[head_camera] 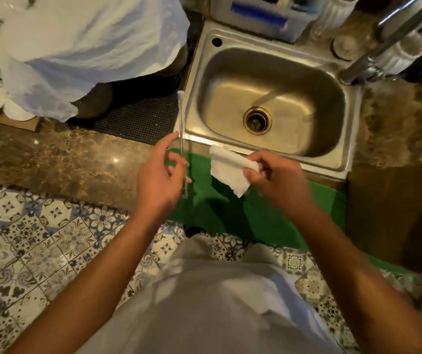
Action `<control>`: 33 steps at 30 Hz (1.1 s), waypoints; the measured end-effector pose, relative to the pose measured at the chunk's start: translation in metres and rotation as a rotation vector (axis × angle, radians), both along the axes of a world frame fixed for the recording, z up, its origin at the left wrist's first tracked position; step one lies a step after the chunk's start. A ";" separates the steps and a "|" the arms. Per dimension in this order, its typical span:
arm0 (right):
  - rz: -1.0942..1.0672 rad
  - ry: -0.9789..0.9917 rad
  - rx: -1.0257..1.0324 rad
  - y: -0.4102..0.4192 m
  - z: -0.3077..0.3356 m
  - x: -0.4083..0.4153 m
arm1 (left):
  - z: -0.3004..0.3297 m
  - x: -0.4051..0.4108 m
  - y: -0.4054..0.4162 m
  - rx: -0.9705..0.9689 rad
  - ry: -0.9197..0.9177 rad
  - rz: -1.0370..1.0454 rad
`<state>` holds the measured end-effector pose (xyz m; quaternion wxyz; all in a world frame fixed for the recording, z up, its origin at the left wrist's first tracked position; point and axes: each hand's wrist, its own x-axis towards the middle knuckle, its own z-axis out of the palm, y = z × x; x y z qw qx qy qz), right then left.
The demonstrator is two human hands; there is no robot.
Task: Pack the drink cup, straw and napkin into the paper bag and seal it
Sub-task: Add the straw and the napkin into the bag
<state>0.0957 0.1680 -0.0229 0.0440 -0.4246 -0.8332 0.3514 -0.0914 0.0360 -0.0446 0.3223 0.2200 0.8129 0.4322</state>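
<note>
My left hand [160, 175] pinches a thin clear wrapped straw [181, 116] near its lower end; the straw stands nearly upright over the counter edge, beside the sink's left rim. My right hand [273, 175] grips a white paper napkin [226, 169], which hangs loosely from my fingers in front of the sink. The two hands are close together but apart. No drink cup and no paper bag can be made out in view.
A steel sink [337, 159] with a brass drain sits ahead. A large white plastic bag [77, 47] lies on the brown marble counter [51, 159] at left, over a black mat [143, 113]. A faucet [383, 44] and cups stand at right. A green mat [268, 215] covers the tiled floor.
</note>
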 end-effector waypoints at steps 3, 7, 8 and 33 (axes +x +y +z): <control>-0.113 0.123 0.035 0.014 0.032 0.050 | 0.023 0.039 0.024 0.143 0.005 -0.125; -0.272 0.303 -0.106 0.033 0.071 0.124 | 0.048 0.098 0.056 0.272 -0.026 -0.255; -0.305 0.338 -0.152 0.038 0.079 0.141 | 0.053 0.113 0.066 0.296 -0.045 -0.277; -0.481 0.281 0.194 0.131 0.107 0.401 | 0.058 0.379 0.182 0.030 0.374 -0.496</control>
